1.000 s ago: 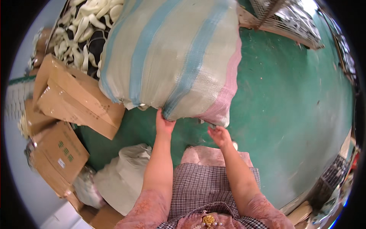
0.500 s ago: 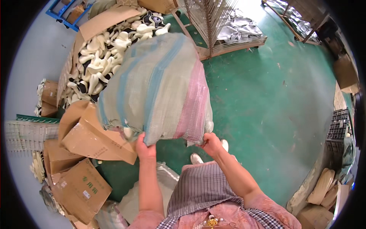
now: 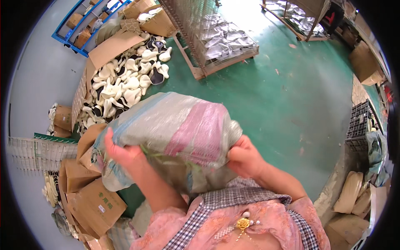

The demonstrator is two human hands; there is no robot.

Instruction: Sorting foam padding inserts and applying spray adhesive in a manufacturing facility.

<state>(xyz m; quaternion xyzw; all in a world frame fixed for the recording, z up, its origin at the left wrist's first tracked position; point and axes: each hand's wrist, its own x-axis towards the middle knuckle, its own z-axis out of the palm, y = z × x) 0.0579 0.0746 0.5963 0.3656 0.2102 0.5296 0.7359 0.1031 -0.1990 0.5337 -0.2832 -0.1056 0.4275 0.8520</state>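
A big woven sack (image 3: 175,129) with pale blue, grey and pink stripes is held up in front of my chest, above the green floor. My left hand (image 3: 123,152) grips its lower left edge, fingers curled into the fabric. On the right, my right hand (image 3: 243,156) clutches the sack's end. The sack looks bunched and partly slack. Beyond it, a pile of white and black moulded pieces (image 3: 125,85) lies on flattened cardboard on the floor.
Brown cartons (image 3: 93,204) crowd the left, beside a wire rack (image 3: 33,152). A wire cart (image 3: 208,37) with silver bags stands ahead, a blue shelf (image 3: 83,25) at far left. Black crates (image 3: 360,125) and stacked trays (image 3: 350,191) line the right.
The sack has come down and closer to my body and looks slacker. The view has tilted up, so more floor, the pile and the carts show.
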